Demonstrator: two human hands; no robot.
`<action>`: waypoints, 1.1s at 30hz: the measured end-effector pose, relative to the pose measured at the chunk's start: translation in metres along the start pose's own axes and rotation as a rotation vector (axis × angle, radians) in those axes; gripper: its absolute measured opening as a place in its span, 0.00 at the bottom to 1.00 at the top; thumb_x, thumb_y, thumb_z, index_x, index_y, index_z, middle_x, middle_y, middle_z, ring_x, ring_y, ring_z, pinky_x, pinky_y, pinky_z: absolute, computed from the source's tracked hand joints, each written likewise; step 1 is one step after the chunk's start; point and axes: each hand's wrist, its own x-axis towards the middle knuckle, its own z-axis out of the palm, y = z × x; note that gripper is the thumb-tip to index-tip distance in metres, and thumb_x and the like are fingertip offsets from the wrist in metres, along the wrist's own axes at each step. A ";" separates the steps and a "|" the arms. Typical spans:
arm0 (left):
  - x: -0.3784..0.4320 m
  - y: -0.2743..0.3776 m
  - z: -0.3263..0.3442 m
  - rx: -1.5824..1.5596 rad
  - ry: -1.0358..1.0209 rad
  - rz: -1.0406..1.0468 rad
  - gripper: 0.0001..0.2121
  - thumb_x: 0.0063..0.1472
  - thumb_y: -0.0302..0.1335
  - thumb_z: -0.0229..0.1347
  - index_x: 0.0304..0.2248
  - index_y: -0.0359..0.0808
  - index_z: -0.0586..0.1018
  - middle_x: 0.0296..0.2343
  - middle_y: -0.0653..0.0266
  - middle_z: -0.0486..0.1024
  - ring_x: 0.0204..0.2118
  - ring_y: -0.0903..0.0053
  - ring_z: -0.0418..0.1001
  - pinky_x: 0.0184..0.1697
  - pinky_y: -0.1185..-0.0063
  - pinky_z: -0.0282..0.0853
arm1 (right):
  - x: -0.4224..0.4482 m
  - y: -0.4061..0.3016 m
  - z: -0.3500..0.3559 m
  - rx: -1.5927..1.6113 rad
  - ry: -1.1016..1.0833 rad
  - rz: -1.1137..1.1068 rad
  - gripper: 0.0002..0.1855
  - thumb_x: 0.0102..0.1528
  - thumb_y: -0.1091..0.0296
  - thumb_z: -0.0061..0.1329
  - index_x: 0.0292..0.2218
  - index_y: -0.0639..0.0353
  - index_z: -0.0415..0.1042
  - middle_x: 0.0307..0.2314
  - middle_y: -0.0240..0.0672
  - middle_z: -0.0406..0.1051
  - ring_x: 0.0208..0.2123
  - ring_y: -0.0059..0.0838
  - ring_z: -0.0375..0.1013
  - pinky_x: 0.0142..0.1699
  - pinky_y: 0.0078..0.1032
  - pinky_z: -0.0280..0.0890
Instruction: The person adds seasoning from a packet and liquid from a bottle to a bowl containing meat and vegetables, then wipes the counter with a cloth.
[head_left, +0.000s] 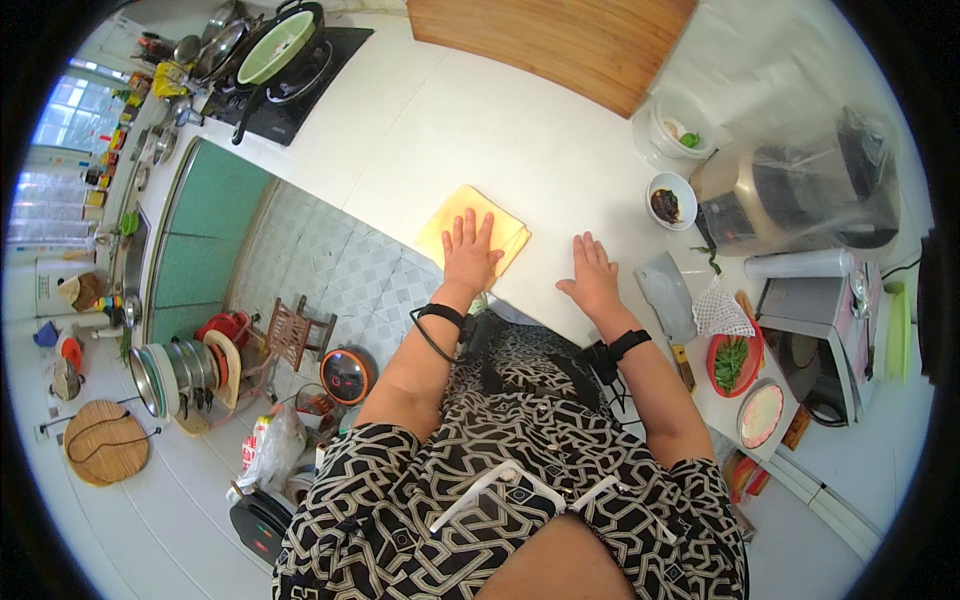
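Note:
My left hand (470, 256) lies flat, fingers spread, on a folded yellow cloth (454, 217) at the front edge of the white countertop (487, 135). It presses on the cloth without gripping it. To the right, my right hand (595, 276) is held palm down over the bare counter, thumb apart, holding nothing. Whether it touches the surface is hard to tell. A cleaver (667, 296) lies beside it, its wooden handle (682, 367) towards me. Beyond that hand stands a small white bowl (684, 191) with a dark sauce or paste in it.
At right are a red basket (757, 352) of chopped greens, a plate (760, 412), a microwave oven (814, 360) and a plastic-covered appliance (795, 180). A wooden board (555, 45) stands at the back. A green colander (277, 49) sits over the cooktop (300, 112) at far left.

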 end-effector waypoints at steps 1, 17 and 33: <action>0.003 -0.007 -0.002 -0.010 0.008 -0.030 0.36 0.59 0.42 0.52 0.62 0.51 0.49 0.63 0.54 0.38 0.65 0.56 0.36 0.64 0.57 0.34 | 0.004 0.001 -0.001 -0.011 -0.010 0.015 0.51 0.46 0.52 0.59 0.62 0.59 0.45 0.62 0.44 0.41 0.63 0.44 0.44 0.59 0.50 0.49; 0.068 -0.158 -0.041 0.005 0.114 -0.286 0.38 0.57 0.49 0.53 0.62 0.55 0.48 0.62 0.51 0.40 0.65 0.55 0.39 0.62 0.53 0.38 | 0.058 -0.015 -0.008 -0.290 -0.200 0.147 0.65 0.34 0.49 0.67 0.59 0.75 0.42 0.59 0.60 0.42 0.60 0.53 0.47 0.58 0.41 0.55; 0.167 -0.327 -0.108 -0.028 0.126 -0.367 0.41 0.55 0.50 0.55 0.63 0.50 0.47 0.62 0.50 0.40 0.64 0.52 0.38 0.61 0.51 0.39 | 0.070 -0.025 -0.007 -0.491 -0.223 0.125 0.67 0.26 0.48 0.69 0.56 0.83 0.46 0.54 0.68 0.51 0.56 0.56 0.56 0.54 0.36 0.62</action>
